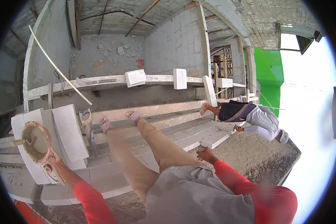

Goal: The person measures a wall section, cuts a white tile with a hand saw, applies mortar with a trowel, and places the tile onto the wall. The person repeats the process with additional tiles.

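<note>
Round open bucket [36, 123], grey paste [41, 140] inside, apparently atop white blocks [71, 130].

Left arm [86, 196] reaches forward-left, left hand [54, 157] at its end. Right arm [231, 177] bent, right hand [206, 154] empty, fingers loosely curled.

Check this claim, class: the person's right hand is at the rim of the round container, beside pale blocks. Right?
The hand is wrong: the head view shows the left hand at the rim of the round container, beside pale blocks.
</note>
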`<state>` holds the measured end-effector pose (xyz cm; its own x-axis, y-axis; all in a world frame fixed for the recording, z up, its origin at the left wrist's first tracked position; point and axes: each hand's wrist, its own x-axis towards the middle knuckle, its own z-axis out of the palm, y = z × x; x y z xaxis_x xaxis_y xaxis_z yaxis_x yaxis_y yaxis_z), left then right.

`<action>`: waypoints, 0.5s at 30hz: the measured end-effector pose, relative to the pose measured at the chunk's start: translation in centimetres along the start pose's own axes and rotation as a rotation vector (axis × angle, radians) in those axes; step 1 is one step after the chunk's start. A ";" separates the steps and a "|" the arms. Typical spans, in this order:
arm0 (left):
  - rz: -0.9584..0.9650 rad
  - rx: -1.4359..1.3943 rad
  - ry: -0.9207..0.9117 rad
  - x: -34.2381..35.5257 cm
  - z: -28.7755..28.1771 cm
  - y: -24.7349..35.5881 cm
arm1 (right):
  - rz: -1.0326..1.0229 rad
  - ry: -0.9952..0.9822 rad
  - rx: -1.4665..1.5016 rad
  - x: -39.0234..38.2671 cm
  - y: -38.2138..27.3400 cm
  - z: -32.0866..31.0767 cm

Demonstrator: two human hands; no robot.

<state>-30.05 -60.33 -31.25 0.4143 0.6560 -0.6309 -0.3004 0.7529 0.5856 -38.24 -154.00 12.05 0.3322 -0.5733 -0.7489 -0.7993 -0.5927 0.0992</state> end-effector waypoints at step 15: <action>0.048 1.221 -0.567 -35.3 15.9 -2.7 | -0.281 -0.022 0.533 -1.2 -6.3 6.0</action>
<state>-30.19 -86.39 -2.48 0.8095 0.3448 -0.4753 0.5039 0.0075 0.8637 -36.65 -146.18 8.39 0.5615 -0.4205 -0.7127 -0.8250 -0.3517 -0.4424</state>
